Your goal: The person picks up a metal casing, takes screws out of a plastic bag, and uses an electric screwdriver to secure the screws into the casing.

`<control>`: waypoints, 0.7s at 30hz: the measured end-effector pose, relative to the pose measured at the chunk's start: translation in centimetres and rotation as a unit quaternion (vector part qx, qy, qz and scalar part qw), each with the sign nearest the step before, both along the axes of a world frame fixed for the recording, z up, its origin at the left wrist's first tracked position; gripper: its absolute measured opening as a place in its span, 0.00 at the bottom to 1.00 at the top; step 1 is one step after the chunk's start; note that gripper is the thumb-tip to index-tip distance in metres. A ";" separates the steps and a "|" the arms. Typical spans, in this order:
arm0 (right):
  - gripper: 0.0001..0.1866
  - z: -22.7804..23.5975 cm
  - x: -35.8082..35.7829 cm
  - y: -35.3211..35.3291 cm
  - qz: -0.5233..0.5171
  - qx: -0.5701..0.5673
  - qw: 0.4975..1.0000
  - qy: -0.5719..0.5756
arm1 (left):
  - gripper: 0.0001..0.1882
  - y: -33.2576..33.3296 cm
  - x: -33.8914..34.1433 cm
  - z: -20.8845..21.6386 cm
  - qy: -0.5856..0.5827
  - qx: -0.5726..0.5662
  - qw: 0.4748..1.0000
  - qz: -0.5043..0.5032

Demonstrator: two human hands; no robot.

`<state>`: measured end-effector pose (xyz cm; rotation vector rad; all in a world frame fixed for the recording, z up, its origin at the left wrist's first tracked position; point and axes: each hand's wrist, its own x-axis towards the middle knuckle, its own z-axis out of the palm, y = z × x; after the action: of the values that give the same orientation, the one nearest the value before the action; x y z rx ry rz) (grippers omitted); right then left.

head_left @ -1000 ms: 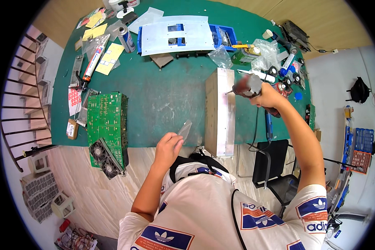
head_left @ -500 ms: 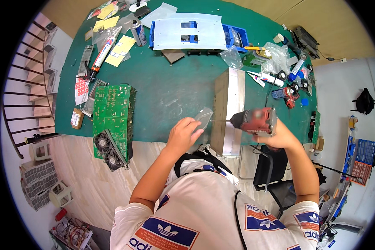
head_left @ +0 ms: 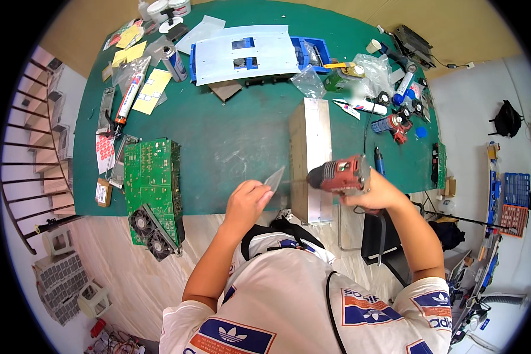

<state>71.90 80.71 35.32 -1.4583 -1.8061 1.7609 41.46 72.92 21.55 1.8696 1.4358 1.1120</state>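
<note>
A thin clear plastic piece (head_left: 275, 177), perhaps a small bag, is pinched between the thumb and fingers of my left hand (head_left: 245, 203). In my right hand (head_left: 376, 193) is a red and black cordless drill (head_left: 345, 175), its chuck pointing left. The drill hangs over a long silver metal case (head_left: 312, 150) lying lengthwise near the table's front edge. A thin bit extends from the chuck across the case toward the plastic; whether it touches the case cannot be told. My palm and wrist hide the drill's grip.
A green circuit board (head_left: 153, 183) with black fans (head_left: 150, 230) overhangs the front edge at left. Farther back stand blue bins (head_left: 310, 53) under a white perforated panel (head_left: 218, 56). Spray cans (head_left: 386, 123), glue tubes (head_left: 369, 107) and a blue pen-shaped tool (head_left: 379, 160) lie at right.
The view has shifted, moving the table contents leftward in the picture. My left hand and the plastic have drawn slightly nearer to me. The drill stays over the case in my right hand.
</note>
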 end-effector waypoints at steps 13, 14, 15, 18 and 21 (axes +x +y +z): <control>0.24 -6.3 4.2 15.8 -0.156 0.085 0.976 -0.125 | 0.10 -3.3 -4.0 -1.1 0.039 -0.065 0.997 0.029; 0.24 -6.7 4.3 16.0 -0.155 0.083 0.975 -0.135 | 0.10 -3.4 -4.1 -1.2 0.042 -0.065 0.996 0.033; 0.24 -6.8 4.3 16.2 -0.156 0.081 0.976 -0.132 | 0.10 -3.5 -4.2 -1.3 0.039 -0.072 0.996 0.035; 0.24 -7.9 4.6 16.3 -0.161 0.078 0.975 -0.131 | 0.10 -3.6 -4.3 -1.7 0.032 -0.085 0.995 0.038; 0.23 -7.8 4.2 16.1 -0.168 0.084 0.973 -0.133 | 0.10 -3.4 -4.1 -1.7 0.028 -0.087 0.995 0.034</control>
<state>76.10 96.77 27.50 -1.8683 -1.6498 1.2695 37.34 69.57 19.84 1.7524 1.5851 0.9393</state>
